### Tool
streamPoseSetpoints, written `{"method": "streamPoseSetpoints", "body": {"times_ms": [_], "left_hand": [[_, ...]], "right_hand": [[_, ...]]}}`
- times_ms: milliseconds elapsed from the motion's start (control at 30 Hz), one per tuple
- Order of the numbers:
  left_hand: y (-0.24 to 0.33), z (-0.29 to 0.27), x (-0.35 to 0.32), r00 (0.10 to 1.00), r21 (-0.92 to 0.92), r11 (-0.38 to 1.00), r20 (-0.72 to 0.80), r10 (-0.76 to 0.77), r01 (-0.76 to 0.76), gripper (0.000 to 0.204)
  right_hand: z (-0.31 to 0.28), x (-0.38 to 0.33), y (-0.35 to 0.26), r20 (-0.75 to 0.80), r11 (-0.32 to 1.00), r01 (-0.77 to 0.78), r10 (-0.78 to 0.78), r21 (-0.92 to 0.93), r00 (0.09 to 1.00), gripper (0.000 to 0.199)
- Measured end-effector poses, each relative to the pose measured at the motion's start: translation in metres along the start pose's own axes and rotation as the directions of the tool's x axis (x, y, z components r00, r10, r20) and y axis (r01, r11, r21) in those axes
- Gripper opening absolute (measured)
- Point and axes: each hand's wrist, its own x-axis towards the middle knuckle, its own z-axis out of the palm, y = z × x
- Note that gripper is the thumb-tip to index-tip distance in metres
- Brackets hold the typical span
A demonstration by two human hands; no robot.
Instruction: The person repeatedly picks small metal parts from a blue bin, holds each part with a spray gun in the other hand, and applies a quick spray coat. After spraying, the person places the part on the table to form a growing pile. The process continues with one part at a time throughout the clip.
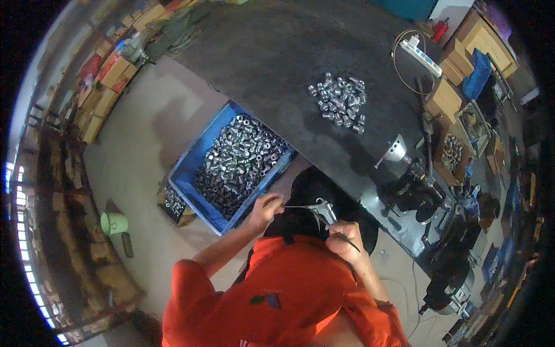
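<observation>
Right hand [344,236] grips air blow gun [321,209]; nozzle axis horizontal, pointing left to left hand [265,207], pinched at its tip. Blue crate [191,173] left; cardboard boxes [448,95] on desk [272,52], upper right.

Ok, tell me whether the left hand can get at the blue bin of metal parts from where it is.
Probably yes. The left hand sits just beside the blue bin, near its closest corner, and nothing lies between them. Its fingers do seem to be pinching something small, though.
</observation>
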Motion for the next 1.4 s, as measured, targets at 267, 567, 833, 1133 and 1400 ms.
{"method": "streamPoseSetpoints", "body": {"times_ms": [267,567,833,1133,1400], "left_hand": [[-0.207,-0.076,0.0,0.873,0.033,0.875,-0.098,-0.478,0.483,0.049],[-0.073,-0.048,-0.036,0.929,0.464,0.884,0.298,-0.221,0.061,0.044],[0.046,-0.141,0.003,0.949,0.67,0.735,-0.157,0.275,-0.102,0.027],[0.016,-0.138,0.036,0.996,0.968,-0.25,0.019,0.084,0.003,0.033],[0.041,-0.14,0.036,0.993,0.977,-0.208,-0.023,0.117,0.047,0.016]], "right_hand": [[0.007,0.006,-0.002,0.065,0.999,0.046,-0.047,0.017,0.997,0.015],[0.004,-0.008,0.006,0.041,0.999,-0.034,0.033,0.006,0.999,0.013],[0.003,-0.006,-0.001,0.008,0.998,0.003,-0.003,-0.058,1.0,0.012],[0.005,-0.008,0.001,0.005,0.999,0.009,-0.009,-0.044,1.0,0.015],[0.003,-0.006,-0.004,0.042,0.998,0.019,-0.021,0.052,0.999,0.016]]}}
